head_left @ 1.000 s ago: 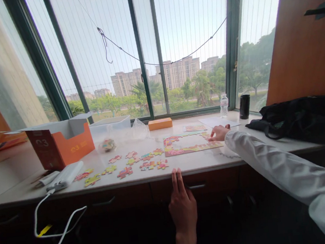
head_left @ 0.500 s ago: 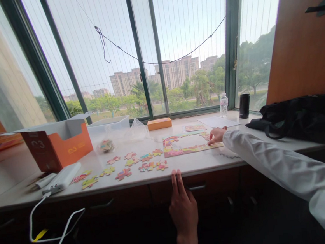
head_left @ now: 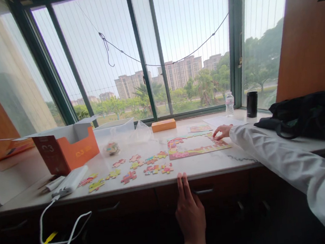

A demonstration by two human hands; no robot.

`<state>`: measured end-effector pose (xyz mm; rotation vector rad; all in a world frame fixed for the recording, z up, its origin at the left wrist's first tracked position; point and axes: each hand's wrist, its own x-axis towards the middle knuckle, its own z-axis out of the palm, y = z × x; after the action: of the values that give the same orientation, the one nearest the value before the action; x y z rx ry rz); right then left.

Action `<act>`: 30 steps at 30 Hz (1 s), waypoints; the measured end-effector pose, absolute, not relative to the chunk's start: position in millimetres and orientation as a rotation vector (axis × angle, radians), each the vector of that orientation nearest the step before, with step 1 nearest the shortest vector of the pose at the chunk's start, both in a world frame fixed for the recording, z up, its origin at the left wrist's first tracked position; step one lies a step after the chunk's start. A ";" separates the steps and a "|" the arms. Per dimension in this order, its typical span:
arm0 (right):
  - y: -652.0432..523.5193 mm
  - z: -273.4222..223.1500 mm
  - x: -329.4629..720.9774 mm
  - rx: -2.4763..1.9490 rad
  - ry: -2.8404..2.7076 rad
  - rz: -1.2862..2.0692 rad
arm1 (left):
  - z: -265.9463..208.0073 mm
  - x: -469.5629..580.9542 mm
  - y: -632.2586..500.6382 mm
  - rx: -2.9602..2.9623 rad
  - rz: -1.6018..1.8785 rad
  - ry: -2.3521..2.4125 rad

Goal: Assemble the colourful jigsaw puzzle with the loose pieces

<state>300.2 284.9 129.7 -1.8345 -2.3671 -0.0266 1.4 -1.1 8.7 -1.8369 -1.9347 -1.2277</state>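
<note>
My right hand (head_left: 223, 131), in a white sleeve, reaches over the right side of a partly assembled jigsaw puzzle (head_left: 196, 150). Its fingers are bent and a little apart, fingertips touching the pieces along the right border; nothing shows gripped between them. Pieces line the puzzle's edges around a bare white middle. My left hand (head_left: 191, 212) is low in front of the counter, two fingers stretched out towards the front edge, holding nothing. Loose puzzle pieces (head_left: 128, 176) lie scattered left of the puzzle, with a yellow-green piece (head_left: 96, 185) nearest the edge.
An orange box (head_left: 80, 150) and a white power bank (head_left: 71, 182) with a hanging cable stand on the left. Behind are a bag of pieces (head_left: 112, 148), a clear bin (head_left: 115, 127) and a small orange box (head_left: 163, 125). A bottle (head_left: 229, 105), black flask (head_left: 252, 104) and black bag (head_left: 303, 117) are right.
My right fingertips have shifted from the lower right of the puzzle up along its right border. My left hand stays by the counter edge. The whole view has swung slightly left.
</note>
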 end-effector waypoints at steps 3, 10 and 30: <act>284.0 133.6 298.1 -1.926 -2.390 0.066 | 5.6 2.9 1.7 -1.828 -1.233 -1.941; 296.0 139.2 300.4 -1.840 -2.312 0.000 | 8.2 1.6 -1.5 -1.847 -1.254 -1.937; 332.6 120.5 290.1 -1.882 -2.149 -0.025 | 3.7 -0.1 1.3 -1.859 -1.234 -1.927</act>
<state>290.1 332.6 120.5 -1.8815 -2.1493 -0.0254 -0.1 1.3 3.7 -1.8591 -1.9266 -1.2344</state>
